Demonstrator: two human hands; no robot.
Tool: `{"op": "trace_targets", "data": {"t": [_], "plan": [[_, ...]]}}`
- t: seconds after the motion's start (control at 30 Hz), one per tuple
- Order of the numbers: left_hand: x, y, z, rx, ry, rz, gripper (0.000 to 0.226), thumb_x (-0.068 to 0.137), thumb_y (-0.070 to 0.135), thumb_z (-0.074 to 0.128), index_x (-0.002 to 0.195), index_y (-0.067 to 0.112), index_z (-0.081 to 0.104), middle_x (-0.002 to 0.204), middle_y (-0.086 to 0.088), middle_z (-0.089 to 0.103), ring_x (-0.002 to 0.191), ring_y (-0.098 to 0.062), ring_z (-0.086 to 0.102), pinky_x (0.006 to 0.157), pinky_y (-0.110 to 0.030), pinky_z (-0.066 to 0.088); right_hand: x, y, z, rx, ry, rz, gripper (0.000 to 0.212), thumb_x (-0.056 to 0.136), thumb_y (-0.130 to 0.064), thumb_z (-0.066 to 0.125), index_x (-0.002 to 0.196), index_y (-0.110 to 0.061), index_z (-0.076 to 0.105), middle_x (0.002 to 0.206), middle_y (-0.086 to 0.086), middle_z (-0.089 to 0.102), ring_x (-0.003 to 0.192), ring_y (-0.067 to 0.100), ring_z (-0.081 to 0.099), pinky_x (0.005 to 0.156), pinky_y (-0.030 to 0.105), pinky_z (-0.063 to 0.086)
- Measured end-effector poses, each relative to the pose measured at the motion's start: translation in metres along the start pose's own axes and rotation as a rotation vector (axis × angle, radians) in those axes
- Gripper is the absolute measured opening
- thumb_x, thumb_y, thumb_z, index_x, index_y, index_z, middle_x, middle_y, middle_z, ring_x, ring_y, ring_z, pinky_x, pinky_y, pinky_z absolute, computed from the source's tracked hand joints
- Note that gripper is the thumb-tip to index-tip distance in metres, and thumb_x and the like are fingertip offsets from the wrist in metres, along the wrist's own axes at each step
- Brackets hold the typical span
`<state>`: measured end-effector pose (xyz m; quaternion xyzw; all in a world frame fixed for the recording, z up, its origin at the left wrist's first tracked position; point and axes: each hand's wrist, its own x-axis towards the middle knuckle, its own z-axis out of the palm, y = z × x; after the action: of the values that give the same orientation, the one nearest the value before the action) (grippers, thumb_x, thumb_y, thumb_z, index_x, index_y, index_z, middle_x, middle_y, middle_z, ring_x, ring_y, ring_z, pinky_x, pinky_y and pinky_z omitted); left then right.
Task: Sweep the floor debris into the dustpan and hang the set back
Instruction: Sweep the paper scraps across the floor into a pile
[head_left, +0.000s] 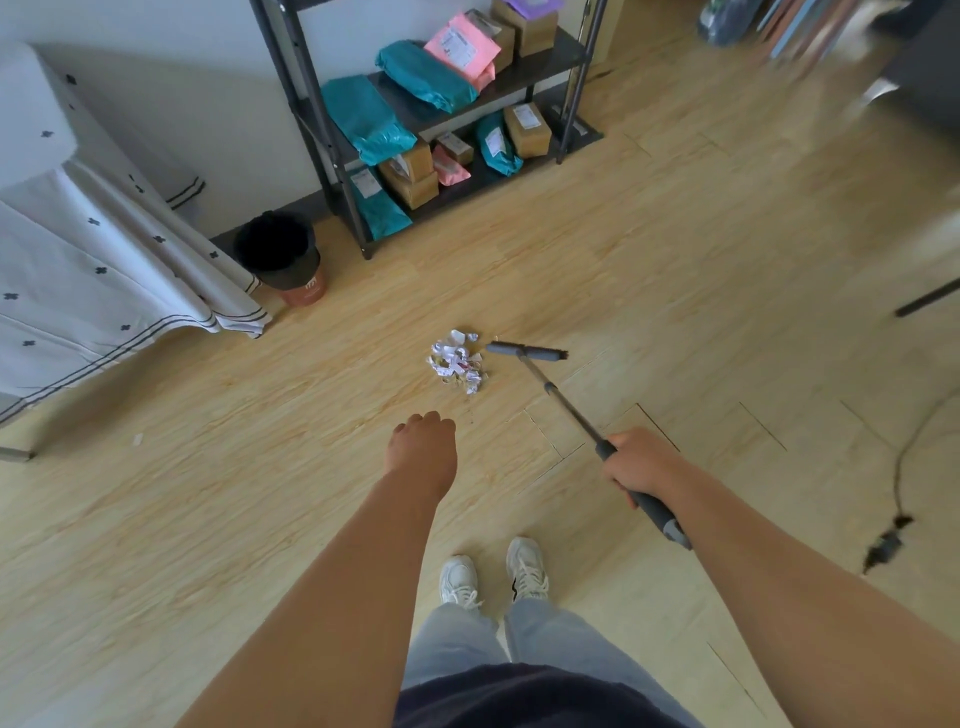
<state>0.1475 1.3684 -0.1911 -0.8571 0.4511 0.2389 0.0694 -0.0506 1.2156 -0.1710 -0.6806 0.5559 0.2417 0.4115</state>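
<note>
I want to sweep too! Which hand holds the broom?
The right hand grips the broom by its handle; the left hand hangs empty.

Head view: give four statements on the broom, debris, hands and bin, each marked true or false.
1. The right hand grips the broom. True.
2. The debris lies in a dustpan. False: it is piled on the bare floor.
3. The left hand touches the broom. False: it hangs apart from it.
4. The bin stands left of the shelf. True.
</note>
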Motion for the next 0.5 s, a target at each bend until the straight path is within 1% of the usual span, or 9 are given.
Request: {"op": "trace_targets", "data": {"t": [0.07,0.17,0.23,0.27,0.33,0.37,0.43,0.5], "plan": [[0.002,0.002,0.002,0.012,-0.018,0.009,0.046,0.091,-0.001,0.038,0.133,0.015,0.05,0.129,-0.005,0.049,0.118,-0.025,0.048,0.096,-0.033,0.04,0.0,0.005,0.002,0.061,-0.006,0.016,0.04,0.084,-0.002,0.048,0.122,-0.009,0.059,0.06,0.011,0.06,0.035,0.016,0.056,0.043,0.02,0.045],[0.003,0.009,0.003,0.024,-0.032,0.023,0.047,0.091,-0.001,0.038,0.134,0.015,0.05,0.13,-0.005,0.049,0.119,-0.025,0.048,0.096,-0.033,0.04,0.002,0.016,0.002,0.15,-0.013,0.048,0.029,0.085,-0.002,0.053,0.112,-0.006,0.062,0.059,0.007,0.057,0.031,0.014,0.053,0.039,0.017,0.042],[0.003,0.018,0.003,0.026,-0.035,0.021,0.046,0.092,-0.001,0.038,0.134,0.015,0.049,0.13,-0.006,0.049,0.119,-0.026,0.047,0.096,-0.033,0.04,0.002,0.024,0.0,0.162,-0.017,0.06,0.025,0.084,-0.002,0.053,0.107,-0.006,0.064,0.058,0.006,0.057,0.031,0.014,0.052,0.04,0.018,0.043],[0.003,0.022,0.003,0.024,-0.033,0.02,0.046,0.092,-0.001,0.038,0.134,0.014,0.049,0.13,-0.006,0.049,0.119,-0.026,0.047,0.096,-0.033,0.04,0.002,0.028,-0.001,0.154,-0.017,0.058,0.028,0.084,-0.002,0.053,0.109,-0.009,0.064,0.059,0.006,0.057,0.032,0.014,0.052,0.04,0.019,0.044],[0.003,0.03,0.002,0.02,-0.02,0.021,0.046,0.092,-0.002,0.037,0.134,0.014,0.05,0.129,-0.006,0.05,0.118,-0.026,0.048,0.096,-0.033,0.04,0.008,0.034,-0.003,0.135,-0.016,0.051,0.04,0.084,-0.003,0.051,0.121,-0.013,0.061,0.06,0.007,0.059,0.035,0.016,0.053,0.041,0.02,0.043],[0.005,0.037,0.001,0.018,-0.01,0.014,0.046,0.092,-0.002,0.037,0.133,0.014,0.051,0.129,-0.005,0.05,0.118,-0.026,0.048,0.096,-0.033,0.04,0.012,0.037,-0.007,0.133,-0.016,0.045,0.04,0.086,-0.003,0.049,0.123,-0.011,0.06,0.061,0.007,0.059,0.036,0.016,0.053,0.041,0.02,0.043],[0.008,0.042,-0.001,0.014,-0.001,-0.005,0.046,0.091,-0.001,0.037,0.132,0.015,0.051,0.128,-0.004,0.05,0.118,-0.025,0.048,0.096,-0.033,0.04,0.021,0.039,-0.011,0.177,-0.01,0.056,0.032,0.088,-0.003,0.047,0.117,-0.007,0.062,0.061,0.008,0.059,0.038,0.018,0.053,0.042,0.02,0.044],[0.011,0.051,-0.001,0.013,0.005,-0.044,0.045,0.091,-0.001,0.038,0.131,0.015,0.052,0.127,-0.004,0.051,0.117,-0.024,0.049,0.095,-0.033,0.04,0.03,0.044,-0.022,0.196,-0.024,0.06,0.022,0.085,-0.003,0.05,0.102,-0.004,0.064,0.059,0.01,0.061,0.043,0.021,0.056,0.049,0.024,0.047]]}}
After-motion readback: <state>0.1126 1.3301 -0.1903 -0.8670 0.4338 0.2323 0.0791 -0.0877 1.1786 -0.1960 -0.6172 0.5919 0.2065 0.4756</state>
